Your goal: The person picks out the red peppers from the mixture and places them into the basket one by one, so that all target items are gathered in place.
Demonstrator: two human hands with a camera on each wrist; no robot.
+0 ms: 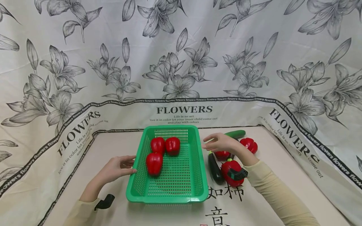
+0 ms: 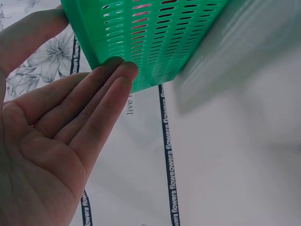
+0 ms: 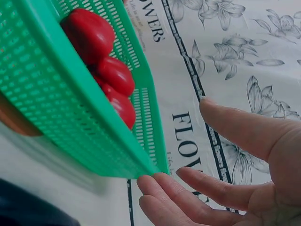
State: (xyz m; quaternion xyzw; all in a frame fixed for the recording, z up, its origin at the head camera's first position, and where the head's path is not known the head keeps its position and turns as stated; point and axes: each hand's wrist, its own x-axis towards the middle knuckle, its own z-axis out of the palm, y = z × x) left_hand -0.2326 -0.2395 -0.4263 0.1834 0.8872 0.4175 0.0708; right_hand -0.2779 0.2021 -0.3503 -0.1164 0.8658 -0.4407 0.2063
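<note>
A green plastic basket (image 1: 167,199) with perforated sides holds three red bell peppers (image 1: 154,164). My left hand (image 1: 117,168) is at the basket's left side, its fingertips against the outer wall and the thumb by the rim. In the left wrist view, the fingers (image 2: 101,106) lie nearly straight along the perforated wall. At the far right side of the basket, my right hand (image 1: 219,142) reaches over with fingers spread and nothing gripped. Its fingertips (image 3: 148,181) come right at the basket's edge in the right wrist view.
Right of the basket lie an eggplant (image 1: 215,169), a green cucumber (image 1: 236,134) and more red peppers (image 1: 249,145), partly hidden by the right arm. A brown curved thing (image 3: 16,117) shows beneath the basket. Floral cloth (image 1: 181,72) rises behind and at both sides.
</note>
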